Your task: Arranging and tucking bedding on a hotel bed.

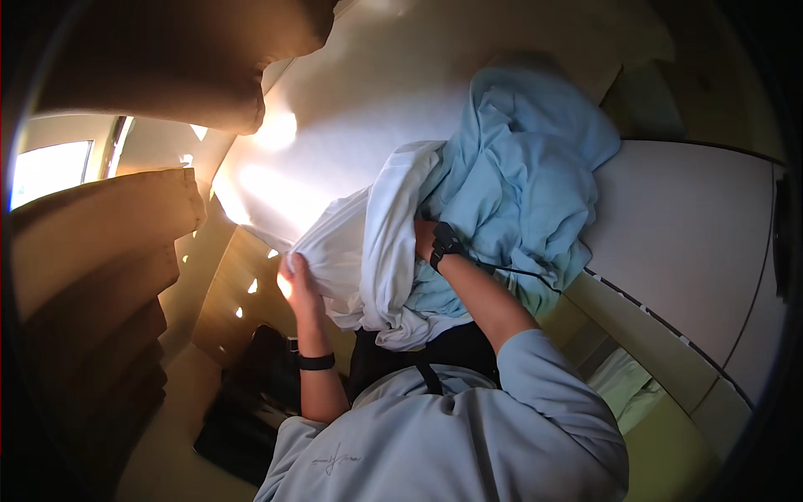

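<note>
A large light blue quilt (519, 167) lies bunched up in front of me, slightly to the right, on a pale bed-like surface. Against its left side hangs a white fabric cover (339, 251), gathered in thick folds and stretched out to the left. My left hand (299, 284) pinches the cover's outer left corner between thumb and fingers, pulling the cloth taut. Between the white folds and the blue quilt, my right hand (425, 239) reaches in; its fingers are hidden in the fabric. A dark cord-like strip (523, 272) trails across the quilt beside my right wrist.
Brown curtains (100, 243) hang on the left, with bright light coming through gaps. A black bag-like object (251, 402) sits low at the left. To the right stands a white flat-topped cabinet or counter (686, 226), with a pale cloth (619, 381) below its near edge.
</note>
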Action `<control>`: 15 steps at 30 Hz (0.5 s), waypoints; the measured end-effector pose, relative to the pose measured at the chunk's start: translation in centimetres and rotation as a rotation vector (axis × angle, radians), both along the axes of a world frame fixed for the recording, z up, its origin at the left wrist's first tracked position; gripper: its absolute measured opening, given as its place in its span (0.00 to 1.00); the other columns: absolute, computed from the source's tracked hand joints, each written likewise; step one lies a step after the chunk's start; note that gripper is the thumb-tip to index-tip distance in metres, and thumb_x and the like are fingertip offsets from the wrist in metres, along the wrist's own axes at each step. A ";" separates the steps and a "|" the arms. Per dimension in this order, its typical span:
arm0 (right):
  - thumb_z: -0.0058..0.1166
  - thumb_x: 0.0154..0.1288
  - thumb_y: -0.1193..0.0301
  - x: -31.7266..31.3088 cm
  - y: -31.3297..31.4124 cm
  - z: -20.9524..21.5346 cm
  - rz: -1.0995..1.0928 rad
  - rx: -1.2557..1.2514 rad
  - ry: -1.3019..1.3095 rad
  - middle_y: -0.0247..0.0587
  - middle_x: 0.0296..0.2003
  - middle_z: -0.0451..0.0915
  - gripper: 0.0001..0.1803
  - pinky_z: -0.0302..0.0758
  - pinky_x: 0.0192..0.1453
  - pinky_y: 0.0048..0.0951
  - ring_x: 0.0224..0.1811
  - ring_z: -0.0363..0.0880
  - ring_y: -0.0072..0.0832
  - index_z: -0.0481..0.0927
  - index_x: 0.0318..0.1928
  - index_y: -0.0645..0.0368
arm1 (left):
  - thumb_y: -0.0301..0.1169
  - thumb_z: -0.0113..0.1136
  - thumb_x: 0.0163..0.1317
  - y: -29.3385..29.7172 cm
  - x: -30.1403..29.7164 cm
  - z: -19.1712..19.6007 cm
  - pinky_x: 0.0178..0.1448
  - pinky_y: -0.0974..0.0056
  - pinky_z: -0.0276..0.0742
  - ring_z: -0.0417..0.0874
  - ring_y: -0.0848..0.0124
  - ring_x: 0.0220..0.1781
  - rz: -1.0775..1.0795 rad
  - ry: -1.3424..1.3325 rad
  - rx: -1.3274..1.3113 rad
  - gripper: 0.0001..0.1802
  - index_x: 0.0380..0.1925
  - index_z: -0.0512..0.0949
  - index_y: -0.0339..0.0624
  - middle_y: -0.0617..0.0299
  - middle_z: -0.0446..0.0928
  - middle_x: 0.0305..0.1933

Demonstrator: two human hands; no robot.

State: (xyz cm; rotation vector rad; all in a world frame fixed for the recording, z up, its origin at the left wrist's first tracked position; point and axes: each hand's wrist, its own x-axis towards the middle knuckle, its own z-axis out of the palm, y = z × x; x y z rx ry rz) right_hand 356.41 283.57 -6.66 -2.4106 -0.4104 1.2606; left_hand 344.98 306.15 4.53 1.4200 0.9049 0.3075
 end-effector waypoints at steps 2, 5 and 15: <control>0.42 0.60 0.73 -2.0 -1.9 -3.0 0.245 0.028 -0.355 0.50 0.55 0.70 0.18 0.77 0.40 0.45 0.38 0.79 0.46 0.74 0.51 0.57 | 0.37 0.50 0.68 2.0 -0.1 2.6 0.47 0.69 0.69 0.71 0.75 0.40 0.258 -0.100 0.056 0.15 0.43 0.72 0.35 0.63 0.72 0.39; 0.43 0.59 0.73 0.2 -1.0 0.5 0.156 0.201 -0.579 0.48 0.56 0.68 0.17 0.77 0.39 0.46 0.36 0.79 0.46 0.74 0.50 0.58 | 0.33 0.48 0.68 6.1 -3.1 4.6 0.54 0.65 0.70 0.72 0.71 0.49 0.318 -0.311 -0.068 0.13 0.46 0.70 0.33 0.58 0.72 0.46; 0.42 0.62 0.73 6.0 -0.5 -2.9 -0.187 0.311 -0.668 0.49 0.40 0.79 0.13 0.78 0.41 0.43 0.39 0.80 0.47 0.75 0.46 0.56 | 0.22 0.42 0.62 3.7 -3.0 11.0 0.50 0.64 0.73 0.76 0.70 0.42 0.118 -0.196 0.060 0.10 0.42 0.71 0.32 0.58 0.74 0.41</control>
